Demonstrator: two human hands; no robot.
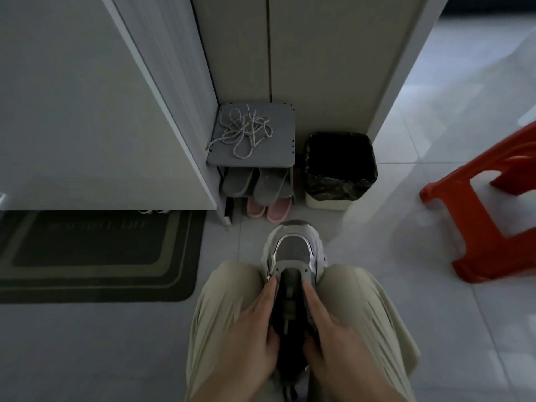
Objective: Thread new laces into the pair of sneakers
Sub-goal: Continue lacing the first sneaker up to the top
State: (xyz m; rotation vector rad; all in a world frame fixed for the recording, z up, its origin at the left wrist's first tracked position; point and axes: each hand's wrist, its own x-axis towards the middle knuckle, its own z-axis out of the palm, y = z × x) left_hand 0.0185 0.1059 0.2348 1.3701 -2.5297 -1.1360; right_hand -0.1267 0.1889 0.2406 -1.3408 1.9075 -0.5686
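A grey and white sneaker (293, 248) sits between my knees, toe pointing away from me, with no lace in its eyelets. My left hand (249, 332) holds its left side, fingers along the eyelet row and thumb in the opening. My right hand (327, 332) holds the right side the same way. A tangle of pale rope laces (243, 132) lies on top of a small grey shoe rack (278, 158) ahead of me, well out of my hands' reach. I see no second sneaker.
Grey slippers (255, 184) and pink slippers (269, 208) sit in the rack. A bin with a black liner (339, 169) stands to its right. A red plastic stool (490, 210) is at the right, a dark doormat (95, 253) at the left, white cabinets behind.
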